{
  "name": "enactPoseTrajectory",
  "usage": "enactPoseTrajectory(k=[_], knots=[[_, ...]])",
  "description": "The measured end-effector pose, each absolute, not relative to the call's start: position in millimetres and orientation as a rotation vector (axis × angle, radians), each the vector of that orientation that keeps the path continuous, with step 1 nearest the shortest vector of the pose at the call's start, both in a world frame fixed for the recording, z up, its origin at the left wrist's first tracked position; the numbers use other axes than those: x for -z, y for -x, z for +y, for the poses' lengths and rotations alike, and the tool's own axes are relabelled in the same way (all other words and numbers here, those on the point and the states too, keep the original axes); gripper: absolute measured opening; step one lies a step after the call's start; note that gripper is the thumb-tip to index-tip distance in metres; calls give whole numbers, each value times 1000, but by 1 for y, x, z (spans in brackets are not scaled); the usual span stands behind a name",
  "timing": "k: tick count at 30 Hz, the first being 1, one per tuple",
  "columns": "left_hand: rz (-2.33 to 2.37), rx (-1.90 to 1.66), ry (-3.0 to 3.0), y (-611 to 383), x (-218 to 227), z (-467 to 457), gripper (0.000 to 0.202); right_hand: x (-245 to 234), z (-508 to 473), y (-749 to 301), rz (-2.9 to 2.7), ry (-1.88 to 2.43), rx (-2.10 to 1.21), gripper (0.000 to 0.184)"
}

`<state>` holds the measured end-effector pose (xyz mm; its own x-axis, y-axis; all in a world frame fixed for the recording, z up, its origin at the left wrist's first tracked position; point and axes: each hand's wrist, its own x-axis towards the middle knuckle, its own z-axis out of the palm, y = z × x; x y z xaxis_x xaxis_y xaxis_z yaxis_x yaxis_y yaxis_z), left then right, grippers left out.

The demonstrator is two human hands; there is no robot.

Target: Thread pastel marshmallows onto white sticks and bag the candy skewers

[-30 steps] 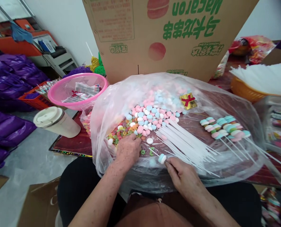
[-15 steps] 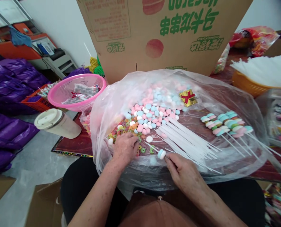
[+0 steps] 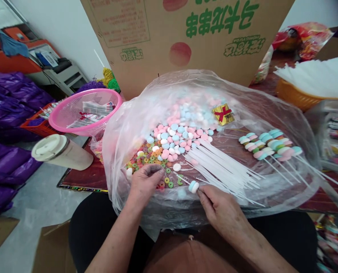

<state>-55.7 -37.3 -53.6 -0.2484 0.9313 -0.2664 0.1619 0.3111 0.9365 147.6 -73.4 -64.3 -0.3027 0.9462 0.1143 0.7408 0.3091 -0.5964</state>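
Observation:
In my right hand (image 3: pixel 221 204) I pinch a white stick (image 3: pixel 183 179), whose tip points left toward the ring cereal. Blue and white marshmallows (image 3: pixel 193 186) are threaded on it, just beside my fingertips. Over the colourful ring cereal (image 3: pixel 146 157), my left hand (image 3: pixel 146 182) has its thumb and forefinger drawn together; whatever sits between them is too small or hidden to make out. Pink, blue and white marshmallows (image 3: pixel 174 138) lie heaped behind the cereal. Loose white sticks (image 3: pixel 222 167) fan out to the right, and several filled skewers (image 3: pixel 274 144) rest farther right.
Clear plastic sheeting (image 3: pixel 129 113) surrounds the sweets on the dark red table (image 3: pixel 80 178). A cardboard box (image 3: pixel 157 49) stands behind. At left are a pink basket (image 3: pixel 55 121) and a lidded cup (image 3: pixel 77 153); an orange basket of white sticks (image 3: pixel 294 93) is at right.
My left hand has come up off the cereal slightly, its thumb and forefinger now showing together. The right hand still holds the stick with the marshmallows in nearly the same place.

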Motion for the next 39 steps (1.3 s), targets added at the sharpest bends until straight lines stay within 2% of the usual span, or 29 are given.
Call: enactPoseTrajectory(k=[3, 6, 10, 14, 16, 19, 24, 26, 31, 39], knots=[[1559, -1054, -788, 50, 44, -37, 25, 61, -73, -144, -2128, 1437, -597, 27], [1567, -911, -1130, 38, 40, -37, 20, 59, -72, -147, -2064, 1458, -561, 26], [1799, -482, -1799, 34, 39, -38, 34, 61, -72, -157, -2018, 1526, -527, 24], [1855, -38, -2109, 43, 43, -48, 23, 67, -78, -161, -2098, 1564, -569, 26], [1907, -107, -2094, 45, 45, -54, 21, 69, -81, -158, -2141, 1562, -565, 26], [1956, -452, -1780, 45, 49, -58, 15, 68, -86, -153, -2189, 1541, -538, 26], [1714, -799, -1190, 37, 54, -61, 14, 64, -92, -140, -2280, 1578, -496, 22], [1710, -847, -1174, 35, 55, -64, 16, 62, -93, -134, -2306, 1631, -443, 20], [1839, -926, -1573, 34, 57, -72, 22, 53, -95, -127, -2423, 1601, -385, 20], [1704, -890, -1056, 35, 50, -64, 17, 53, -93, -131, -2383, 1586, -415, 17]])
